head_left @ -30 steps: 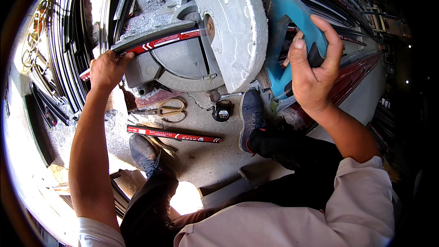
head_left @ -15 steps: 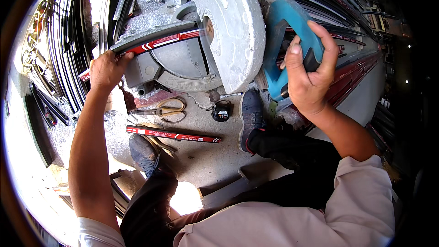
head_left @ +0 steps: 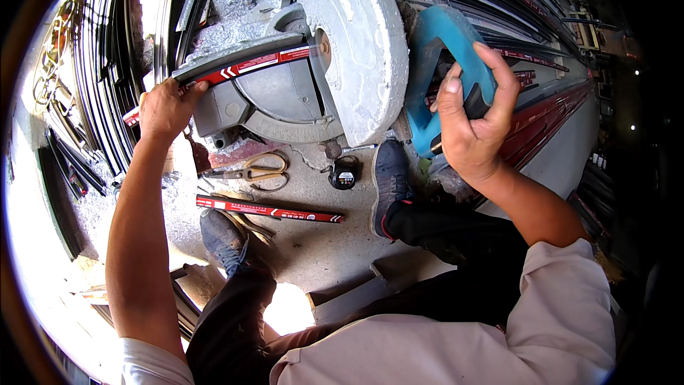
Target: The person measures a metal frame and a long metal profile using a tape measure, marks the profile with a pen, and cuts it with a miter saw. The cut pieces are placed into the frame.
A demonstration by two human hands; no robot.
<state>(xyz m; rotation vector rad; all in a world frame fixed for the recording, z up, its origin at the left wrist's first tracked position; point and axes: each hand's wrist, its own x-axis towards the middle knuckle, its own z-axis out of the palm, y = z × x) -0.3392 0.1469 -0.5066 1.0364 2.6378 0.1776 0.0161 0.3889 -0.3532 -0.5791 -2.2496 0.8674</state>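
Observation:
My left hand (head_left: 165,111) is closed on a long metal profile with red film (head_left: 256,63), pressing it against the fence of a mitre saw (head_left: 274,96). The profile runs right, up to the saw's grey dusty blade guard (head_left: 367,50). Around the teal saw handle (head_left: 420,85) wrap the fingers of my right hand (head_left: 476,117), its thumb over the inner side. The blade's edge shows beside the guard, close to the profile's right end; I cannot tell whether they touch.
On the floor lie scissors (head_left: 253,172), a black tape measure (head_left: 343,172) and a short red-filmed profile (head_left: 271,209) near my left shoe (head_left: 224,241). My right shoe (head_left: 392,182) stands below the guard. Long dark profiles (head_left: 100,64) are stacked left; red-filmed ones (head_left: 545,132) lie right.
The saw handle and my right hand have shifted slightly left and downward, with the guard tilting along. My left hand and the profile have stayed in place.

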